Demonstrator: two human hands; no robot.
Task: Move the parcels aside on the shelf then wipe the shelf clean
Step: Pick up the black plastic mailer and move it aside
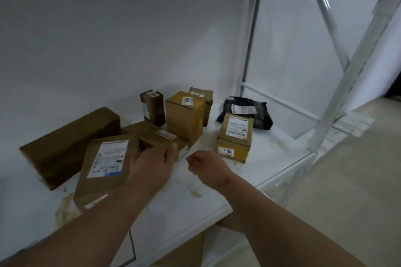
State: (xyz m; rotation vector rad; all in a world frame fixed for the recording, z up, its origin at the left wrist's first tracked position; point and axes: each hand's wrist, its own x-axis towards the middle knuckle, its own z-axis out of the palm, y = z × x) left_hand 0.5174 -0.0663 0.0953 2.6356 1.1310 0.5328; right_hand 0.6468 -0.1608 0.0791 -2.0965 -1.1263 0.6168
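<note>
A white shelf (249, 171) holds a bunch of parcels. The left hand (152, 165) reaches in from the front edge. Its grip is closed on a flat brown box (158, 136) near the middle of the shelf, with the thumb on top of the box. The right hand (206, 165) hovers just beside it over the bare shelf. Its fingers are curled in and its grip holds nothing.

A brown parcel with a big white label (104, 167) lies at the front left, partly under the left arm. A long brown box (69, 143) sits behind it, by the left end. A tall yellow box (184, 117) stands behind the flat box, touching it. Two more brown boxes (153, 108) stand by the back wall. A small yellow box (234, 136) sits to the right, apart from the others. A black bag parcel (249, 110) lies in the back right corner. Yellowish dirty marks (195, 191) show on the shelf near the front edge.
</note>
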